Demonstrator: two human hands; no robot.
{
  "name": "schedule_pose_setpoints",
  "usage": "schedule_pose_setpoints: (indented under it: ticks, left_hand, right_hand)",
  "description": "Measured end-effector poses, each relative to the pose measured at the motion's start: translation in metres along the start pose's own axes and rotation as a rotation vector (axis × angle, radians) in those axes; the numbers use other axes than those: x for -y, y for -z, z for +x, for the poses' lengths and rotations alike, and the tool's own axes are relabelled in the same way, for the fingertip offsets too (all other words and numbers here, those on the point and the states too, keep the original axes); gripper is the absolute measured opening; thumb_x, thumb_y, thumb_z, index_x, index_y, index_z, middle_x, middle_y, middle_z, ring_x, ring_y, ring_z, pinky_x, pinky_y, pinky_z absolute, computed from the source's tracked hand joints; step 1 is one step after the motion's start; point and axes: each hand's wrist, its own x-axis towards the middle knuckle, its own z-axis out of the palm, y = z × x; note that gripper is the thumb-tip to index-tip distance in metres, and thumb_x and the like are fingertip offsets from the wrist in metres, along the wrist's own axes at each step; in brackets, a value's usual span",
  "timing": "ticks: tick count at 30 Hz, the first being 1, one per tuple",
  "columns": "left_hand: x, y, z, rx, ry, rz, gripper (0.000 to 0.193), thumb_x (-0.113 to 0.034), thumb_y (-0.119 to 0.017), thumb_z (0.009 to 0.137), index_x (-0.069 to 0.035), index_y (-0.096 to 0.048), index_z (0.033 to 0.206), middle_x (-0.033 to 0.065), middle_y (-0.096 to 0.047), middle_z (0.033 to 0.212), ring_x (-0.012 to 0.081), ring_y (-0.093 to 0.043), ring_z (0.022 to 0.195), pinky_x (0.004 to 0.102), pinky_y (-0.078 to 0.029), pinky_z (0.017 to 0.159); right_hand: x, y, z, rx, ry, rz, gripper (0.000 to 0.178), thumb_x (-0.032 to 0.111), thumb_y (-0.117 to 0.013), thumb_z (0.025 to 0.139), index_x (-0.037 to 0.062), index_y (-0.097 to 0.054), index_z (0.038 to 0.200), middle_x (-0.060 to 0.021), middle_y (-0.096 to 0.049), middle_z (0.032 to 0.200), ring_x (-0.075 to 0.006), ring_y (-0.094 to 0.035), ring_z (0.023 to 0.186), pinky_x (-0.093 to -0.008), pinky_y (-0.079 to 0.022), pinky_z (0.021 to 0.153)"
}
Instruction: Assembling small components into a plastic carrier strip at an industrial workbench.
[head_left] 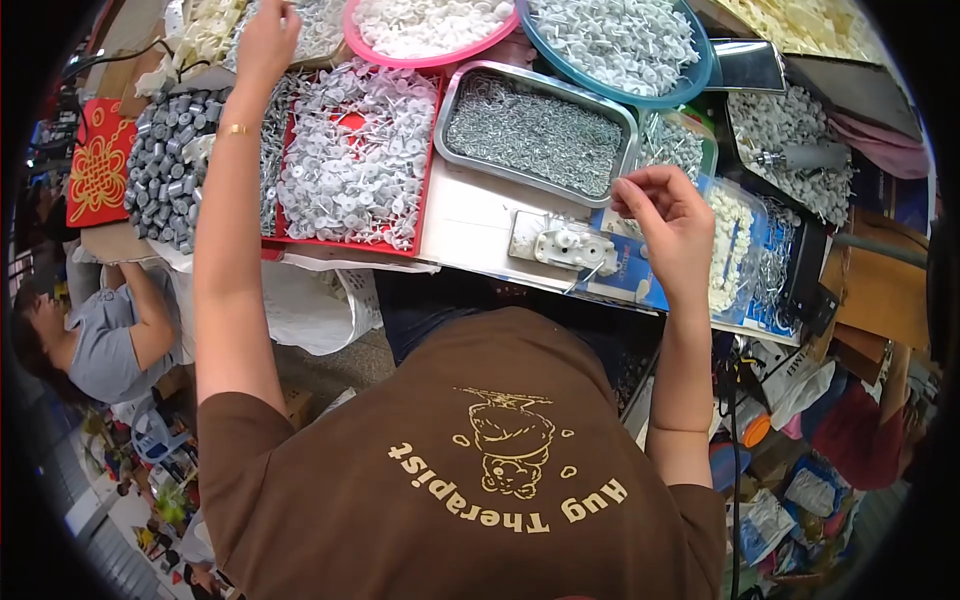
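My left hand (266,42) reaches to the far left, over a heap of small pale parts (318,30). Its fingers are curled, partly cut off by the upper edge, and whatever they hold is hidden. On the right, my right hand (672,222) hovers beside the corner of a metal tray (487,180) full of tiny metal pieces. Its thumb and fingertips are pinched together; I cannot make out anything between them. In front of the tray lies a small white block-shaped fixture (565,243) with a thin metal rod. A red tray (432,205) of white plastic caps with metal stems stands left of it.
Beyond the metal tray are a pink basin (437,57) of white plastic pieces and a teal basin (640,100) of stemmed parts. Grey cylinders (175,150) are heaped at left. A clear container (735,250) of cream pieces is at right. Another person (110,330) sits at left.
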Motion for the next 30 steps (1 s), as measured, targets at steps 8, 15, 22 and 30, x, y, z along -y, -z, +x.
schedule_pose_setpoints:
  ticks: [8,15,22,30]
  left_hand:
    - [-0.257,0.070,-0.141,0.481,0.432,-1.512,0.013,0.000,-0.070,0.092,0.001,-0.071,0.105,0.0080,-0.074,0.100,0.0144,-0.071,0.094,0.0291,-0.058,0.086]
    - [-0.309,0.070,-0.170,0.532,0.554,-1.774,0.007,0.001,-0.071,0.092,0.003,-0.069,0.099,0.0113,-0.074,0.098,0.0155,-0.071,0.093,0.0271,-0.057,0.084]
    - [-0.302,0.079,-0.194,0.375,-0.212,-1.082,0.018,-0.003,-0.077,0.078,-0.007,-0.069,0.094,0.0034,-0.071,0.095,0.0212,-0.067,0.088,0.0385,-0.049,0.086]
    - [-0.305,0.071,-0.214,0.207,-0.494,-0.627,0.018,-0.017,-0.078,0.074,-0.011,-0.071,0.088,0.0014,-0.069,0.098,0.0193,-0.063,0.086,0.0418,-0.039,0.089]
  right_hand:
    - [0.016,-0.029,-0.006,0.174,-0.065,0.422,0.016,0.003,-0.058,0.101,-0.0061,-0.064,0.112,-0.0159,-0.072,0.100,-0.0206,-0.072,0.089,-0.0312,-0.060,0.081]
    - [0.009,-0.040,-0.018,0.176,-0.152,0.548,0.015,0.007,-0.060,0.101,-0.0042,-0.058,0.111,-0.0148,-0.072,0.094,-0.0192,-0.072,0.081,-0.0306,-0.060,0.073]
    - [0.012,-0.018,-0.035,0.006,0.039,0.162,0.015,0.009,-0.066,0.099,0.0013,-0.056,0.106,-0.0081,-0.068,0.085,-0.0122,-0.066,0.070,-0.0247,-0.052,0.059]
    - [0.009,-0.024,-0.037,0.312,0.536,-0.679,0.032,0.003,-0.073,0.078,0.0060,-0.068,0.109,-0.0104,-0.070,0.103,-0.0313,-0.063,0.098,-0.0402,-0.049,0.087]
